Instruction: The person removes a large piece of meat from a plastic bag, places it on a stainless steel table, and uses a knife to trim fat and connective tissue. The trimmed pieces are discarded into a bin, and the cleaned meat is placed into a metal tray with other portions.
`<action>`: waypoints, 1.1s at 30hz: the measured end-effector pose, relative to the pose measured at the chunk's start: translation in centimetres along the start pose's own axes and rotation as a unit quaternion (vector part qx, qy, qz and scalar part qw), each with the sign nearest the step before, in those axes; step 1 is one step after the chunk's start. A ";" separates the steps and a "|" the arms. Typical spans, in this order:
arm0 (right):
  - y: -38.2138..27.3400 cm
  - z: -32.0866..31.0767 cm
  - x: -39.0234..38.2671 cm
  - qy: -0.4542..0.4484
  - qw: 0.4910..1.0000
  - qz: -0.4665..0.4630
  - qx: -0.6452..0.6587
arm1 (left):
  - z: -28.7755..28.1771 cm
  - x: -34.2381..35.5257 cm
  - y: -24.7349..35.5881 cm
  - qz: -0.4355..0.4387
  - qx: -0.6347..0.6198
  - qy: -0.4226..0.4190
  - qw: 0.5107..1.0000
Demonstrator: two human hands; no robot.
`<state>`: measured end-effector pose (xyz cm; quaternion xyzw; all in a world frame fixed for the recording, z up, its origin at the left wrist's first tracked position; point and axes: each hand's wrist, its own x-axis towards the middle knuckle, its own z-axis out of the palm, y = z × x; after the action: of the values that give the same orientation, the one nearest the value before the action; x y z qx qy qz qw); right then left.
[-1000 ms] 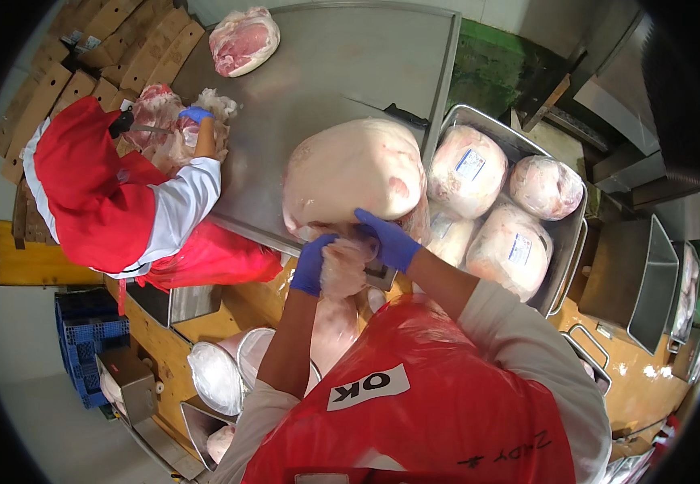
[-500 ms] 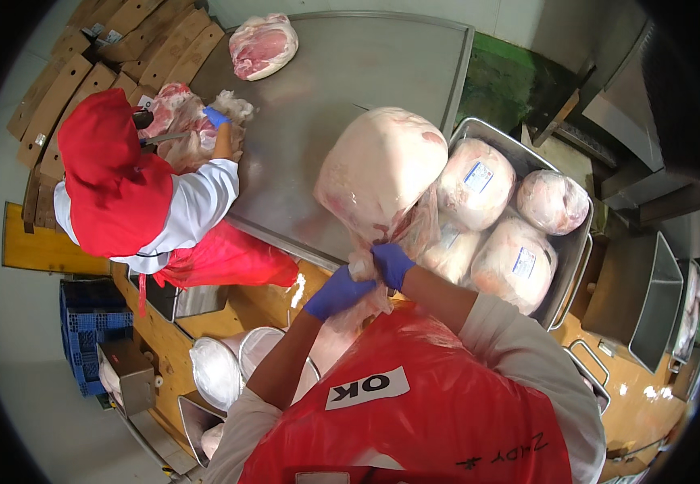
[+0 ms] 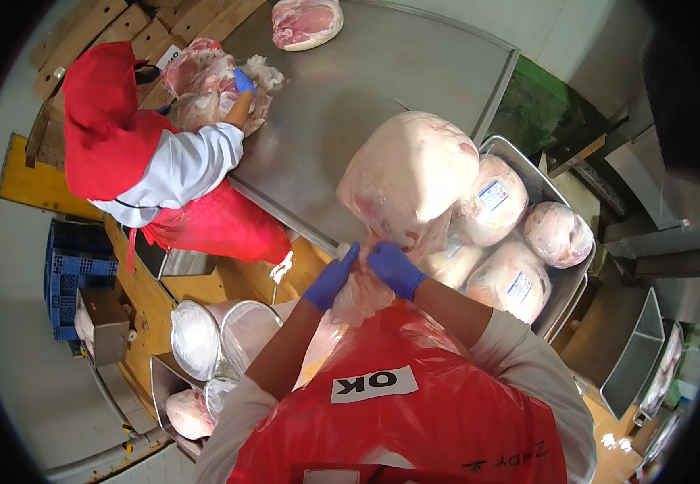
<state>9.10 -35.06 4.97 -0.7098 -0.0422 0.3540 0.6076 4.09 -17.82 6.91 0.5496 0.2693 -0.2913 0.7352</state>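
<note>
A large pale piece of meat in a clear plastic bag [image 3: 410,173] rests at the near edge of the steel table, against the bagged pieces in the tub. My left hand [image 3: 334,278], in a blue glove, is closed on the gathered loose end of the bag. A small whitish lump, too unclear to name, shows at its fingertips. Also gloved in blue, my right hand [image 3: 396,270] is closed around the bag's bunched neck, just below the meat. Its fingertips are partly hidden. A short gap with crumpled plastic lies between both hands.
A metal tub [image 3: 564,189] at right holds several bagged, labelled meat pieces. Across the steel table [image 3: 318,121], a co-worker [image 3: 152,145] holds a knife at a cut of meat [image 3: 205,77]. Another cut [image 3: 306,22] lies farther back. Metal bins [image 3: 181,395] stand at lower left.
My hands have moved apart, the left going left and the right staying near the bag's neck. The whole view has shifted; the bagged meat stays at the table edge.
</note>
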 end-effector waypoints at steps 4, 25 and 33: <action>2.1 -0.4 -0.9 0.050 0.985 -0.083 -0.146 | -0.9 6.8 -3.1 -0.102 -0.178 -0.155 0.966; -8.4 -5.5 0.9 0.167 0.731 -0.303 -0.588 | -2.3 8.3 -0.4 0.328 0.404 0.212 0.827; -8.7 -4.8 1.9 0.145 0.688 -0.272 -0.657 | -1.9 9.2 -0.8 0.290 0.418 0.127 0.851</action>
<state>16.40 -35.85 11.86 -0.9273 -0.3666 -0.0524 0.0547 9.65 -17.42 -0.69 0.8905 0.0408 -0.0776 0.4464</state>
